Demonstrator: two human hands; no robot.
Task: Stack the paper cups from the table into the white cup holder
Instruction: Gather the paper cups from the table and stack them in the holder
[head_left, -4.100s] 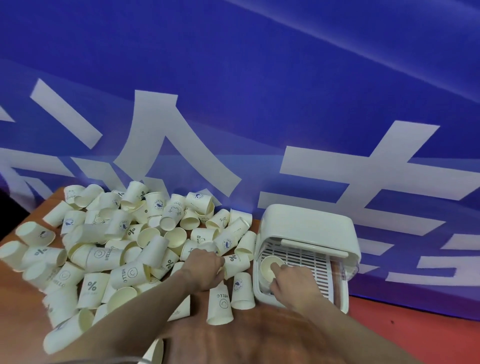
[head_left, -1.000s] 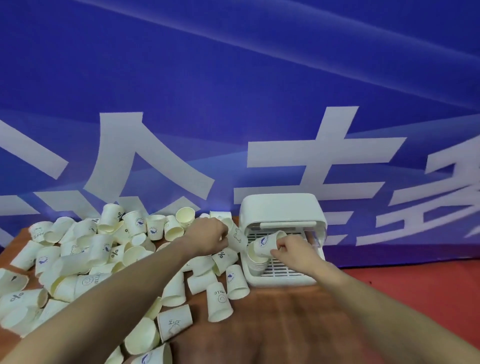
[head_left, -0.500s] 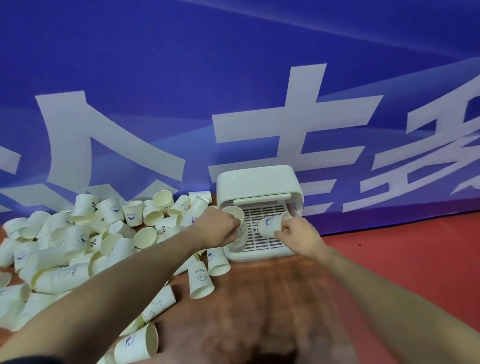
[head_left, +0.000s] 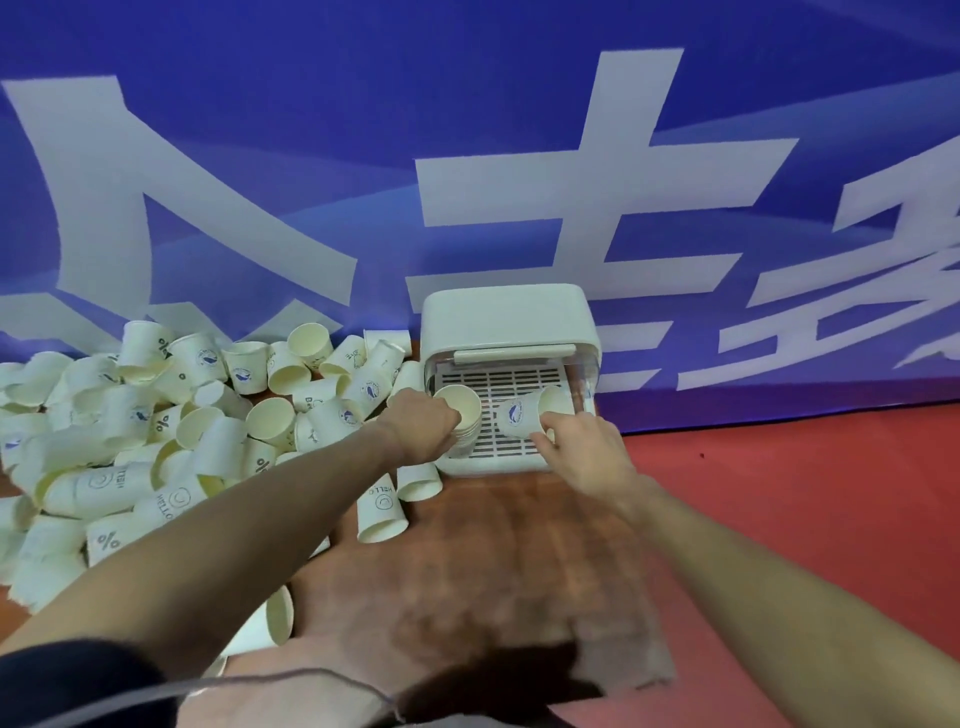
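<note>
The white cup holder (head_left: 511, 314) stands at the table's far edge, its lid up and its slotted tray exposed. My left hand (head_left: 423, 426) grips a stack of paper cups (head_left: 462, 415) standing upright at the tray's left side. My right hand (head_left: 579, 444) holds a single paper cup with a blue print (head_left: 519, 415), tilted on its side above the tray's right half, mouth pointing right. A big heap of loose paper cups (head_left: 208, 410) covers the table to the left of the holder.
Two cups (head_left: 382, 512) lie on the brown table (head_left: 467, 561) just in front of the holder, another cup (head_left: 270, 621) lies near my left forearm. A blue banner (head_left: 467, 156) hangs right behind the holder. Red floor (head_left: 805, 493) lies to the right.
Both hands stayed at the holder. The left hand's cup has settled lower onto the stack at the tray's left, and the right hand's cup has tipped further over the tray.
</note>
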